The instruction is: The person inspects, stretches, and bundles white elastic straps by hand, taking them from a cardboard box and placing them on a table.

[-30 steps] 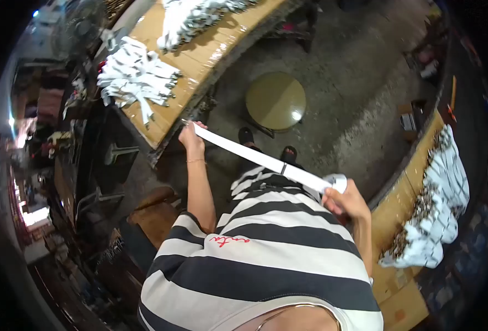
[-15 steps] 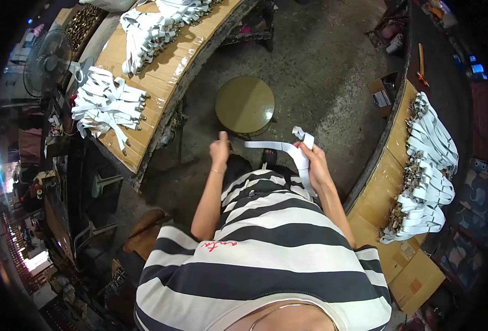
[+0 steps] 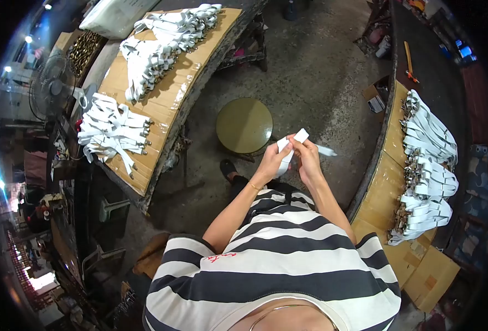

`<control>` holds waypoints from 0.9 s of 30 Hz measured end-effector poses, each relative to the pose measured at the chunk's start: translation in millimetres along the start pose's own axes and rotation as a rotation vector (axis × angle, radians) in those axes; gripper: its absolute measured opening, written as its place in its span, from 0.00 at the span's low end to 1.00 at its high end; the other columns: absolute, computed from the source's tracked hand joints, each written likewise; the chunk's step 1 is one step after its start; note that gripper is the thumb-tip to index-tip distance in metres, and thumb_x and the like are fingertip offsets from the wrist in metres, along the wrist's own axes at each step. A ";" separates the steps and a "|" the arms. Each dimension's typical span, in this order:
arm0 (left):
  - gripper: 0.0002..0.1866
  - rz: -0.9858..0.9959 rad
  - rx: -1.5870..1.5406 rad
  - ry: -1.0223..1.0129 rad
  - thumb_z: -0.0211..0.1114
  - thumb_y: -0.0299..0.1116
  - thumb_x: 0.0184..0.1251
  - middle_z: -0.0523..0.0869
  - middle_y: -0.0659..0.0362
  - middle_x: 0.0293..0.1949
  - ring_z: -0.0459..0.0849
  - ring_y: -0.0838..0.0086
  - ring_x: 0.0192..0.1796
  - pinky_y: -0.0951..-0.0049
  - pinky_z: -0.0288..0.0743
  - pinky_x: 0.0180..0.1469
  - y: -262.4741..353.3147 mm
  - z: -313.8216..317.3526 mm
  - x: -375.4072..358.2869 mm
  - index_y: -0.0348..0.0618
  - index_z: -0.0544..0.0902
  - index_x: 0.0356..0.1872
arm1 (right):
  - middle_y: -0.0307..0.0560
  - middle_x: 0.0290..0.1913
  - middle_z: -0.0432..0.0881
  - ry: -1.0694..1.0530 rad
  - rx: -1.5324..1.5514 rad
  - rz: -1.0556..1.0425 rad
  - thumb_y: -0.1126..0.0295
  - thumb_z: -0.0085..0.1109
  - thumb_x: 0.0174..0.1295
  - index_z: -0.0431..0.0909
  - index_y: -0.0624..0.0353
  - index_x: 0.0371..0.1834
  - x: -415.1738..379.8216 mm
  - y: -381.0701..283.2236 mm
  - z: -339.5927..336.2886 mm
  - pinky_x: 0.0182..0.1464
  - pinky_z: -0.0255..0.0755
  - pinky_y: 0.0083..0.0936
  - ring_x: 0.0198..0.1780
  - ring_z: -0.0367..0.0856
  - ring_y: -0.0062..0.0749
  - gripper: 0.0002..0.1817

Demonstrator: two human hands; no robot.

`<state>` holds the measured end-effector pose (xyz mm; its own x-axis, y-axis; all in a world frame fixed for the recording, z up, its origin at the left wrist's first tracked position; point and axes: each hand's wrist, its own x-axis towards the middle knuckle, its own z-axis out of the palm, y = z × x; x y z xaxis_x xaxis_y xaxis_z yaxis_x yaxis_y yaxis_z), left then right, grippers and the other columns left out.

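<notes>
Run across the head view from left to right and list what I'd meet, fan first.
Fan → left strap piles → left hand → right hand → floor box → right strap piles.
</notes>
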<state>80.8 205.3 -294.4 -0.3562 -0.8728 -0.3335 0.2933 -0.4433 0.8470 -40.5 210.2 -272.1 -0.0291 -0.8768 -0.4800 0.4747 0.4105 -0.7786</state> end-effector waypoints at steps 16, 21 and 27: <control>0.12 -0.225 -0.372 0.023 0.55 0.40 0.68 0.74 0.62 0.21 0.70 0.81 0.22 0.82 0.61 0.23 4.2 -3.1 -21.1 0.39 0.76 0.36 | 0.45 0.29 0.75 0.077 0.816 0.233 0.65 0.41 0.69 0.71 0.63 0.36 78.5 44.4 -41.4 0.44 0.72 0.32 0.33 0.74 0.33 0.13; 0.15 -0.335 -0.281 -0.100 0.55 0.38 0.68 0.76 0.62 0.18 0.70 0.83 0.18 0.83 0.62 0.20 1.1 -10.3 -51.0 0.33 0.78 0.39 | 0.47 0.33 0.81 0.191 0.862 0.157 0.64 0.41 0.69 0.73 0.62 0.35 120.4 50.8 -97.7 0.42 0.77 0.34 0.33 0.80 0.32 0.13; 0.17 -0.250 0.361 -0.051 0.56 0.39 0.67 0.78 0.61 0.16 0.70 0.82 0.14 0.80 0.60 0.17 15.7 -15.5 -86.6 0.31 0.80 0.32 | 0.49 0.35 0.81 0.316 0.746 0.064 0.61 0.40 0.70 0.72 0.64 0.38 165.7 59.8 -194.2 0.40 0.77 0.36 0.29 0.80 0.31 0.16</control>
<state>129.9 270.7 -258.7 -0.4225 -0.7328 -0.5334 -0.1331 -0.5320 0.8362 -187.8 138.1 -476.7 -0.1756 -0.6995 -0.6927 0.9420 0.0852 -0.3248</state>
